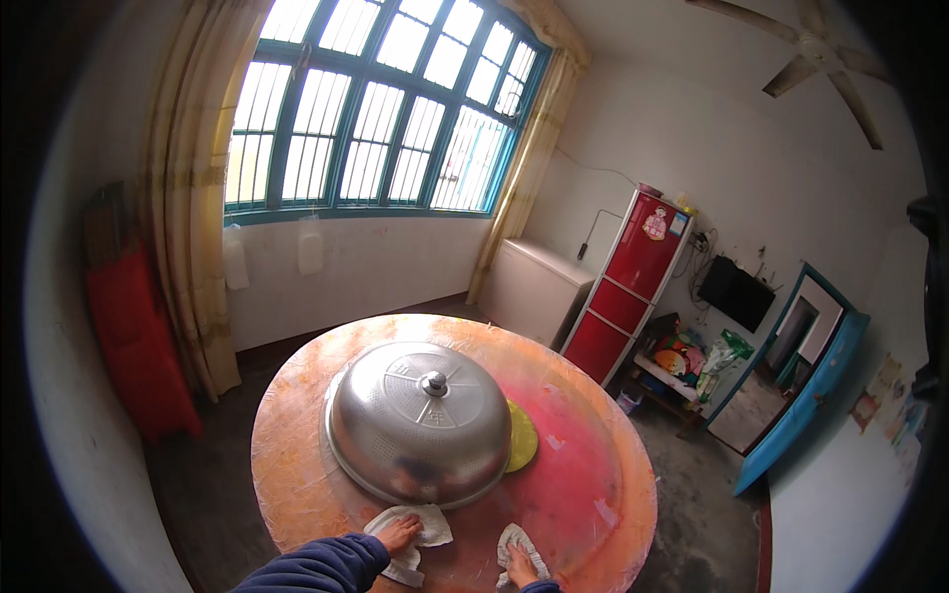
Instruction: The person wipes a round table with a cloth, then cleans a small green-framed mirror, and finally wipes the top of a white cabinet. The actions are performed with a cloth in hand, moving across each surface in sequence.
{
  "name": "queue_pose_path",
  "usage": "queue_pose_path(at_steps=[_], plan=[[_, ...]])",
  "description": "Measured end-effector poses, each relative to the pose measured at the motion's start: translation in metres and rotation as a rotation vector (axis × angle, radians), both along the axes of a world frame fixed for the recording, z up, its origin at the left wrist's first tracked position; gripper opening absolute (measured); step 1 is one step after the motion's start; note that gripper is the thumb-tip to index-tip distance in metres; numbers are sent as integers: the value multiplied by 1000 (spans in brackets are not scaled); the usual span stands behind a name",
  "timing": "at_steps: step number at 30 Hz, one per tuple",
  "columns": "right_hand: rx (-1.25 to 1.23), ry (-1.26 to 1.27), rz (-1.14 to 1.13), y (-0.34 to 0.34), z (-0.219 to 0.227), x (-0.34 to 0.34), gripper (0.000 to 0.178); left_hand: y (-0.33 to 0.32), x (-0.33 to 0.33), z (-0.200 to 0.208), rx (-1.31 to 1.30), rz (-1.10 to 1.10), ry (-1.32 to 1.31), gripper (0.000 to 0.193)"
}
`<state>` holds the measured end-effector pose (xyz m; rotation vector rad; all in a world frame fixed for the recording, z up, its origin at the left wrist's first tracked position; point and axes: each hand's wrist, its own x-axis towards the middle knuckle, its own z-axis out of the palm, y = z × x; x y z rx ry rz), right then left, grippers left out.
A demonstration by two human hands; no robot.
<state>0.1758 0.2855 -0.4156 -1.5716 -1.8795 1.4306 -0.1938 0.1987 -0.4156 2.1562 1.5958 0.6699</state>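
Head view: the left hand (399, 534) lies over a white cloth (433, 527) on the table (297, 465); the right hand (520, 567) rests on a second cloth (513, 537) to its right. Whether either hand closes on the fabric cannot be told. Both appear palm-down, presumably so the cloths stay pressed flat. Ahead of the left hand, a domed metal cover (425, 420) sits knob-up, likely for stability, partly hiding a yellow-green disc (522, 437) ahead of the right hand
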Motion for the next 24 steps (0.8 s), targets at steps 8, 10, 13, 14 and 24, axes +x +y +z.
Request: queue_pose_path(at_steps=[8, 10, 13, 14, 24], plan=[[289, -107, 12, -32, -17, -17, 41, -37, -2, -31, 119, 6, 101, 41], [324, -122, 10, -43, -26, -25, 41, -59, 1, -36, 105, 2, 83, 43], [324, -126, 9, -52, -32, -33, 40, -75, 4, -35, 116, -11, 105, 42], [317, -123, 8, -52, -32, -34, 40, -74, 4, -33, 130, 4, 100, 40], [73, -6, 8, -27, -6, -28, 38, -9, 21, 5, -64, -60, 40, 38]])
